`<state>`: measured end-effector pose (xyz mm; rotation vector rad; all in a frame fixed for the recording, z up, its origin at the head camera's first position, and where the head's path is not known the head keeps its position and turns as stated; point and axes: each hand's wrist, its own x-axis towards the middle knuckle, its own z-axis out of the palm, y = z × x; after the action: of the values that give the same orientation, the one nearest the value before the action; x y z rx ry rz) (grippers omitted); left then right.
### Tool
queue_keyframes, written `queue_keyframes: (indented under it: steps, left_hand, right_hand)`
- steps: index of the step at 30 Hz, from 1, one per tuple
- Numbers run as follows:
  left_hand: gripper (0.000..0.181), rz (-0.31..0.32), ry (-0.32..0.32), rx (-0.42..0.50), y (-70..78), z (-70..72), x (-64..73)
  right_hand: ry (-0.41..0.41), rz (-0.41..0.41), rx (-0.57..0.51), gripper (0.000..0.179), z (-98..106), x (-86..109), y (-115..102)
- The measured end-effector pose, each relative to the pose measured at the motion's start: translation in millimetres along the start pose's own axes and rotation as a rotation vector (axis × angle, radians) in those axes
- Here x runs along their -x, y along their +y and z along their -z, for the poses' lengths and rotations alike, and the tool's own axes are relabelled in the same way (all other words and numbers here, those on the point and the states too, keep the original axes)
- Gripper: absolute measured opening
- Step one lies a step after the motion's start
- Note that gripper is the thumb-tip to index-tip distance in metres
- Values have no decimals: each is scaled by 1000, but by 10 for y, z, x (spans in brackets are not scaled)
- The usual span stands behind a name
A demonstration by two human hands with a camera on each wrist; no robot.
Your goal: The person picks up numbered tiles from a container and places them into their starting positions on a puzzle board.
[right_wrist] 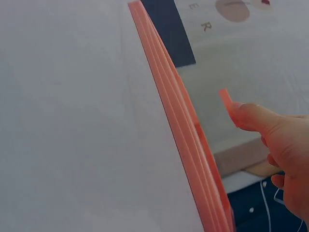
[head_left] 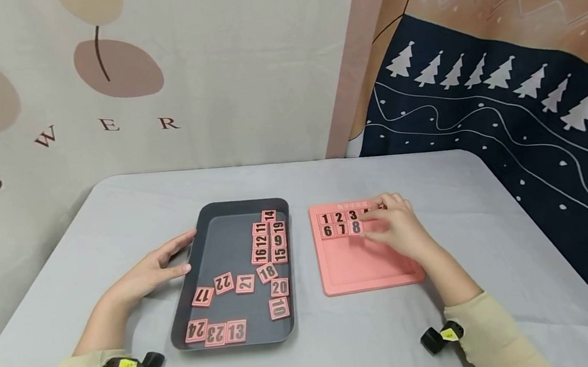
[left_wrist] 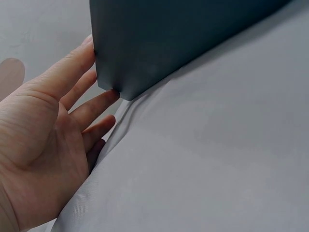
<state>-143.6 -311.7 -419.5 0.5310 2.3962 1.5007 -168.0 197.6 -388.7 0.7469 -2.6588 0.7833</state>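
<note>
My left hand (head_left: 144,274) rests at the left side of a dark grey tray (head_left: 194,260). Its fingers are extended and loosely spread against the tray wall, as the left wrist view also shows. Over a pink number board (head_left: 362,269), my right hand (head_left: 401,226) pinches the number tile marked 8 (head_left: 355,228) between thumb and fingers. In the right wrist view, the edge of the pinched tile (right_wrist: 225,99) shows beyond the thumb. Tiles 1 (head_left: 325,219), 2 (head_left: 339,217), 3 and, below them, 6 (head_left: 327,231) and 7 lie in the board; the hand covers part of the top row.
Inside the tray lie several loose pink number tiles, among them 22 (head_left: 224,283), 18 (head_left: 267,272) and 24 (head_left: 196,330), some upside down or sideways. Tray and board stand side by side on a white-clothed table (head_left: 354,344). Patterned fabric (head_left: 477,86) hangs behind.
</note>
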Motion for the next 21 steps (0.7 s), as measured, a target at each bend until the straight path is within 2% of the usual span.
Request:
queue_keyframes:
  steps: [5,12,21]
  left_hand:
    - [69,-2,-3,0,2,3,6]
    - [68,-6,-9,12,-23,5,-5]
    - [68,-12,-5,-4,-7,2,-5]
  right_hand:
    - [-20,-5,-1,33,-6,-11,116]
    - [-55,-3,50,33,-49,-43,235]
    - [-92,-14,81,32,-114,-58,261]
